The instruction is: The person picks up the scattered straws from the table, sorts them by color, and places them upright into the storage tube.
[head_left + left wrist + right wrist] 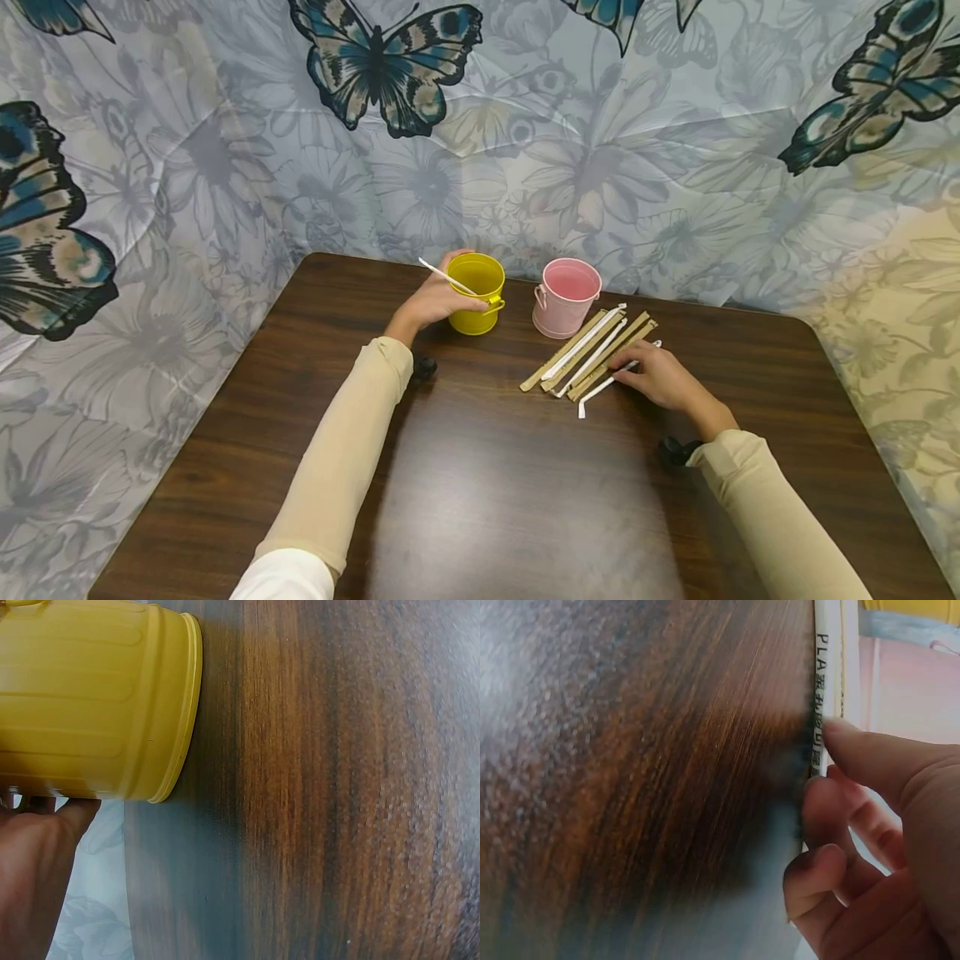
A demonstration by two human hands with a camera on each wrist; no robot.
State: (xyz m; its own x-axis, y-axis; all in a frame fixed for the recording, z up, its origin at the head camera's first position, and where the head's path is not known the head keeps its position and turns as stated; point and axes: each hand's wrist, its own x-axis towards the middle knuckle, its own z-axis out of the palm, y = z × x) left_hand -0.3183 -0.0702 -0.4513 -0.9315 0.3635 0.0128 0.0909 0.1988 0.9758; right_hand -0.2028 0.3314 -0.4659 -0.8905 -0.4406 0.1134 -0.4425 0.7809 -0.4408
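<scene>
Near the far edge of the desk (525, 500) is the yellow bucket (474, 323), gripped by the left hand (433, 302). The right hand (658, 379), nearer to the desk's right edge, pinches with its fingers a white straw (597, 390), slanting from near-left to far-right; it is slim, printed, bent at the near end.

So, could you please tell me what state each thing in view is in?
Yellow bucket: upright, gripped by left hand
Straw at its rim: slanting outward
Pink bucket: upright, looks empty
Brown strips: lying roughly parallel
White straws between them: lying flat
Nearest straw: bent, pinched by right hand
</scene>
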